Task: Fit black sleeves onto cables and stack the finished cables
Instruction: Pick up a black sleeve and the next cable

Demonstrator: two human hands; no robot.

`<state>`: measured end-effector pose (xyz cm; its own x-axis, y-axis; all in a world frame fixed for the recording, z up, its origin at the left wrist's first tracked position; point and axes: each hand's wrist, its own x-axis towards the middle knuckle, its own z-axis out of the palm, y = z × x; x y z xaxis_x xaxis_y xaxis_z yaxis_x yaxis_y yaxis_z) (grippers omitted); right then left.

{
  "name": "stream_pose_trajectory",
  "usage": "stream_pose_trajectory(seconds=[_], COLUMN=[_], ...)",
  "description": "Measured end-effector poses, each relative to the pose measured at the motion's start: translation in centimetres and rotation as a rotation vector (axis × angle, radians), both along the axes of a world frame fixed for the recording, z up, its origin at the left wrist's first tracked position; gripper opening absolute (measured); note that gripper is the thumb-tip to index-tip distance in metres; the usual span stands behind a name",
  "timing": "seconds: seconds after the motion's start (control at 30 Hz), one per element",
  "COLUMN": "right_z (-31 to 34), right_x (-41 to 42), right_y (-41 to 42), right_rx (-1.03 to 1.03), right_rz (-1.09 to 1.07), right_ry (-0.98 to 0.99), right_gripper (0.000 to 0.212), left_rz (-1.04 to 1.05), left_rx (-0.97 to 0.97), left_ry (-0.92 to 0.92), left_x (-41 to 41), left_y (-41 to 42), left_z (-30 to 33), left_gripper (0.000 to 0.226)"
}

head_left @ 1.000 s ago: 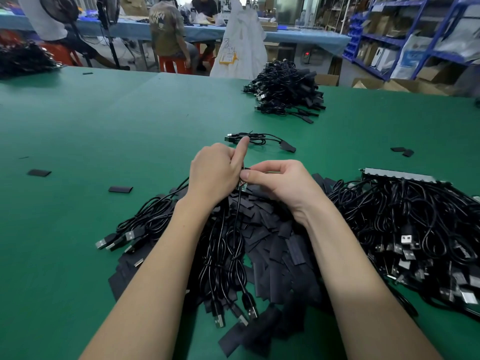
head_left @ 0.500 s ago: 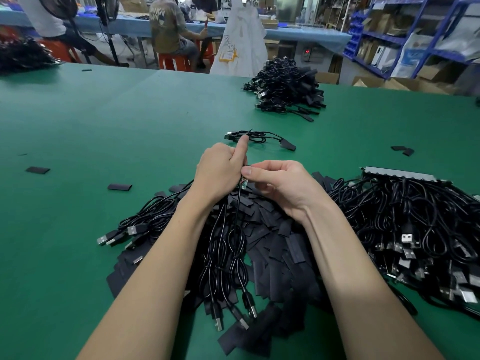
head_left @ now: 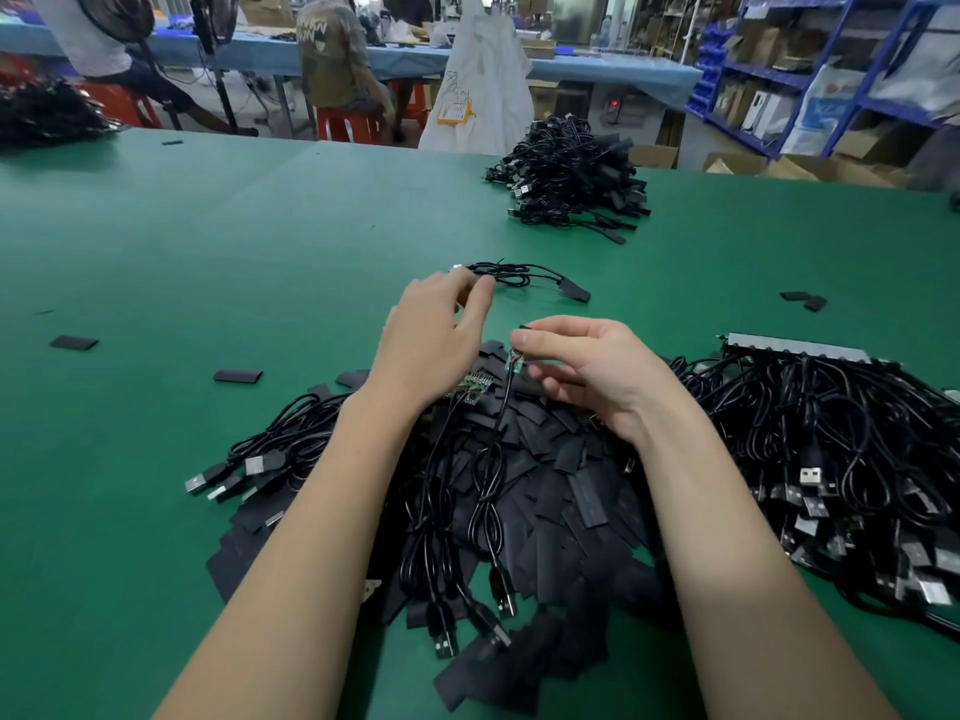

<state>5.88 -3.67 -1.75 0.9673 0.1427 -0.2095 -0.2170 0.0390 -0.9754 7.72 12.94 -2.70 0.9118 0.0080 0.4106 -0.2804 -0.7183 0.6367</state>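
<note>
black sleeves (head_left: pixel 561 491); green table (head_left: pixel 208 241)

Hard to tell whether the left hand (head_left: pixel 434 324) touches the cable (head_left: pixel 524 277) beyond it; fingertips blurred. Cannot make out what the right hand (head_left: pixel 587 371) pinches at its fingertips. Pile of sleeves (head_left: pixel 561 475) partly hidden under both forearms. Heap of cables (head_left: pixel 841 459) cut off by the right edge.

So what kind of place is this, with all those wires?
Probably a factory workshop where cables get put together. A big green table holds heaps of black cables and loose black sleeves, other workers sit behind, and blue shelves hold boxes.
</note>
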Motion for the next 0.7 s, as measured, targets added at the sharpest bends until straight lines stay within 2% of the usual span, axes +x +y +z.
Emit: stream_pose_trajectory(seconds=[0.1,0.2,0.27,0.4,0.43,0.5,0.6,0.7], right_z=[0.1,0.0,0.1,0.2,0.1,0.0,0.1,0.1], right_x=[0.1,0.3,0.3,0.2,0.2,0.1,-0.1,-0.2], right_y=[-0.1,-0.4,-0.8,-1.3,-1.4,-1.8,-1.8,-0.5], right_rx=[0.082,0.168,0.204,0.166,0.109,-0.15,-0.607,-0.781], right_rz=[-0.062,-0.087,-0.063,-0.021,-0.023,0.035,0.297,0.415], right_ry=[0.041,0.045,0.04,0.018,0.004,-0.075,-0.25,-0.354], right_gripper=[0.016,0.015,0.019,0.025,0.023,0.018,0.01,0.015], left_rz=[-0.176,-0.374,-0.425,-0.345,-0.329,-0.297,-0.271,-0.251], left_rx=[-0.285,-0.451,-0.543,-0.631,-0.675,-0.768,-0.796,-0.795], left_ry=[0.212,0.486,0.54,0.545,0.56,0.585,0.581,0.581], left_x=[-0.1,-0.7,-1.2,-1.4,-1.4,-1.3,-1.2,-1.3], left_y=[-0.1,0.4,0.7,1.2,1.3,1.6,2.1,2.0], left_z=[1.3,1.8,1.8,1.5,1.4,1.4,1.5,1.5], left_gripper=[0.017,0.01,0.007,0.008,0.008,0.012,0.016,0.016])
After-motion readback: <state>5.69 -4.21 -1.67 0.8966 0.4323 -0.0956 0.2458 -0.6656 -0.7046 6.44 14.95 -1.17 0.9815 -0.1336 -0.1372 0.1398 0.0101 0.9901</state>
